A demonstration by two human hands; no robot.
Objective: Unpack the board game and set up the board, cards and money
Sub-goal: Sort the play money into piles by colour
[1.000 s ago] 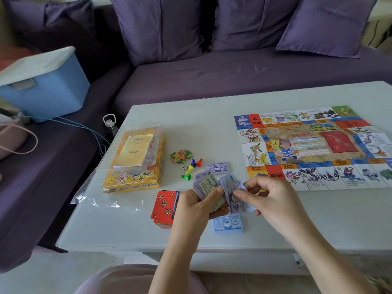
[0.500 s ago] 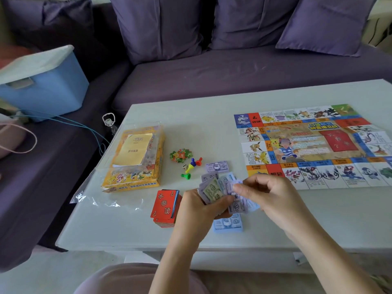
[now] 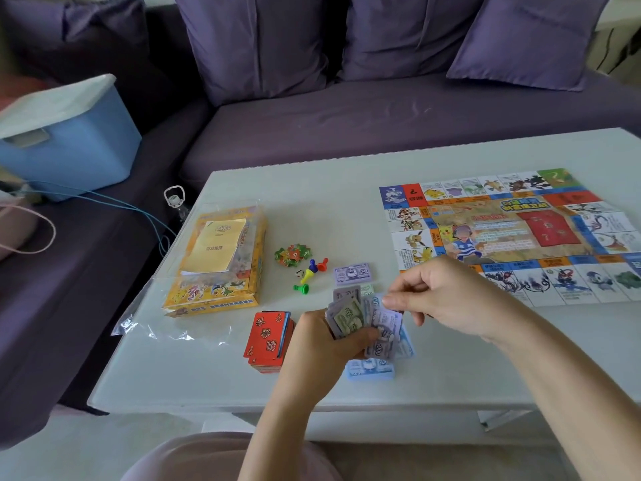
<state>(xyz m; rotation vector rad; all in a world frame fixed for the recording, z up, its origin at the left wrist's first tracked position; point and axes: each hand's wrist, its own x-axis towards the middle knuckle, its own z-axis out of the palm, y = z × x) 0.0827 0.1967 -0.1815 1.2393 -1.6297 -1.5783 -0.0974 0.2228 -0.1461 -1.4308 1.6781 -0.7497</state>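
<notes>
The colourful game board (image 3: 513, 234) lies unfolded at the right of the white table (image 3: 451, 359). My left hand (image 3: 322, 345) grips a fanned bundle of play money (image 3: 364, 321) above the table's front. My right hand (image 3: 447, 300) hovers over that fan, fingers curled, thumb and forefinger pinching the top edge of a note. A purple stack of notes (image 3: 353, 274) lies behind the hands and a blue stack (image 3: 369, 369) lies under them. A red card deck (image 3: 268, 336) sits left of my left hand. The yellow game box (image 3: 215, 272) holds a rule sheet.
Small pawns (image 3: 310, 270), dice and a heap of tokens (image 3: 293, 255) lie between the box and the money. Clear plastic wrap (image 3: 156, 324) spreads under the box to the table's left edge. A purple sofa (image 3: 347, 116) and a blue bin (image 3: 66, 144) stand behind.
My right hand has risen and shifted right along the fan of notes. The left hand keeps the bundle in nearly the same place.
</notes>
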